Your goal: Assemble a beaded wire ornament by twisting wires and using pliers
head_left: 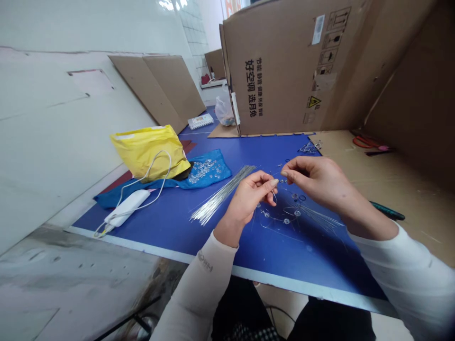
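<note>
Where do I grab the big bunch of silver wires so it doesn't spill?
Try the middle of the wires, from above, fingers closing across them. They lie long and flat on the table, and their near end fans out, so gripping there might miss some.

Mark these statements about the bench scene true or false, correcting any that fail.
1. Many clear beads lie on a blue cloth. True.
2. The wire bundle lies to the right of the right hand. False: it lies to the left of the left hand.
3. A white cord loops across the front of the yellow bag. True.
4. Both hands wear gloves. False: both are bare.
5. A large cardboard box stands beyond the hands. True.
6. The table top is red. False: it is blue, with a pale edge.
</note>
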Demonstrator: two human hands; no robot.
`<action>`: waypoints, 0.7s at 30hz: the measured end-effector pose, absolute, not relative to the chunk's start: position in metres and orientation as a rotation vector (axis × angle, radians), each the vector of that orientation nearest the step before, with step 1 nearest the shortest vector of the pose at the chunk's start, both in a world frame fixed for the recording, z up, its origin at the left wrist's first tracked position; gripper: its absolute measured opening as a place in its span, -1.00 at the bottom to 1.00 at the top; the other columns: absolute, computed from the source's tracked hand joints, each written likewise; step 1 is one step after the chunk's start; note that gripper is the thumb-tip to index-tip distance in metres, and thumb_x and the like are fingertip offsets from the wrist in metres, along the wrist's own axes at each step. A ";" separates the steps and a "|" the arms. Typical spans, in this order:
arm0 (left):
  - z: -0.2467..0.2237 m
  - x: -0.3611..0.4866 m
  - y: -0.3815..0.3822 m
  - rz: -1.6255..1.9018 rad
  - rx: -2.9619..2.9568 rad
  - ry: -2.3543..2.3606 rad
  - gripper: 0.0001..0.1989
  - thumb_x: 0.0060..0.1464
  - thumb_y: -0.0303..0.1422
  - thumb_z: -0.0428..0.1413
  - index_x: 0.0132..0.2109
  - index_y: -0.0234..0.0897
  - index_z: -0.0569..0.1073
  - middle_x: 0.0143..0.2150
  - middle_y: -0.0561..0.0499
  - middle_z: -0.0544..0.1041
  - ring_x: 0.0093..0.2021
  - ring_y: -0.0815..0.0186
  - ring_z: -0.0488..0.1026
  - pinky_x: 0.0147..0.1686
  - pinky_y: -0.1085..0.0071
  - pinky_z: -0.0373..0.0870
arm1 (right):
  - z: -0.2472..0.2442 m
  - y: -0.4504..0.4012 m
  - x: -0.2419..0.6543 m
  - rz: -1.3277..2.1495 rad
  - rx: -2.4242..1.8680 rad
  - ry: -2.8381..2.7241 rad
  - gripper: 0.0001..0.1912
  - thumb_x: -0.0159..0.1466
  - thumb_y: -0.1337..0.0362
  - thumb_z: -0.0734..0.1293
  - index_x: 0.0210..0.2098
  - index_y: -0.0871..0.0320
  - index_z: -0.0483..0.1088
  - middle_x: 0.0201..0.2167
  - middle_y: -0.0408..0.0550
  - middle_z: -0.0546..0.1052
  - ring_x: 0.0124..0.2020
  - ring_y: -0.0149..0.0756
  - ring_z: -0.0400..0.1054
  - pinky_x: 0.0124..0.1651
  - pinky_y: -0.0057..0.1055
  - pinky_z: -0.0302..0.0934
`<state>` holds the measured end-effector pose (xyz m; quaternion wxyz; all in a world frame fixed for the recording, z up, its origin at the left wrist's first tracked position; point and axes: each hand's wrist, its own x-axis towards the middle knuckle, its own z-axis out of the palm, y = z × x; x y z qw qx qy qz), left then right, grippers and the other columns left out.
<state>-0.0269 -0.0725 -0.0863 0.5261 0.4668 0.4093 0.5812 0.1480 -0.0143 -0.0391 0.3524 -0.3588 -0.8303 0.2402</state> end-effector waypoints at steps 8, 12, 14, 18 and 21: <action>-0.088 -0.027 -0.073 1.356 1.159 1.016 -0.65 0.08 -0.12 0.32 -0.26 -0.26 0.39 -0.52 0.15 0.49 -0.62 0.51 0.34 -0.57 0.52 0.31 | -0.042 -0.017 0.142 0.659 -0.924 -2.170 -0.79 0.29 0.23 0.30 -0.42 0.10 0.53 -0.60 -0.17 0.50 -0.56 -0.37 0.26 -0.41 -0.38 0.12; -0.089 -0.027 -0.073 1.339 1.154 1.001 -0.64 0.08 -0.12 0.32 -0.24 -0.25 0.38 -0.54 0.16 0.49 -0.66 0.54 0.25 -0.64 0.56 0.12 | -0.042 -0.017 0.142 0.684 -0.923 -2.150 -0.80 0.28 0.23 0.31 -0.42 0.11 0.53 -0.56 -0.15 0.54 -0.53 -0.36 0.30 -0.40 -0.38 0.13; -0.088 -0.026 -0.074 1.329 1.141 0.987 -0.63 0.07 -0.13 0.33 -0.22 -0.24 0.36 -0.56 0.16 0.49 -0.67 0.55 0.21 -0.65 0.56 0.03 | -0.042 -0.016 0.142 0.702 -0.916 -2.144 -0.80 0.27 0.23 0.31 -0.42 0.10 0.54 -0.54 -0.14 0.56 -0.52 -0.35 0.32 -0.39 -0.38 0.14; -0.085 -0.025 -0.075 1.305 1.117 0.992 -0.62 0.05 -0.12 0.33 -0.22 -0.26 0.37 -0.58 0.16 0.47 -0.68 0.56 0.16 -0.64 0.55 -0.02 | -0.041 -0.016 0.144 0.732 -0.917 -2.146 -0.80 0.27 0.22 0.32 -0.42 0.09 0.55 -0.55 -0.14 0.55 -0.52 -0.35 0.32 -0.39 -0.37 0.15; -0.084 -0.026 -0.075 1.299 1.119 0.995 -0.63 0.05 -0.11 0.33 -0.27 -0.28 0.39 -0.58 0.15 0.46 -0.67 0.57 0.15 -0.63 0.54 -0.01 | -0.040 -0.015 0.145 0.755 -0.919 -2.150 -0.79 0.28 0.20 0.32 -0.42 0.09 0.55 -0.54 -0.13 0.56 -0.50 -0.34 0.33 -0.38 -0.36 0.16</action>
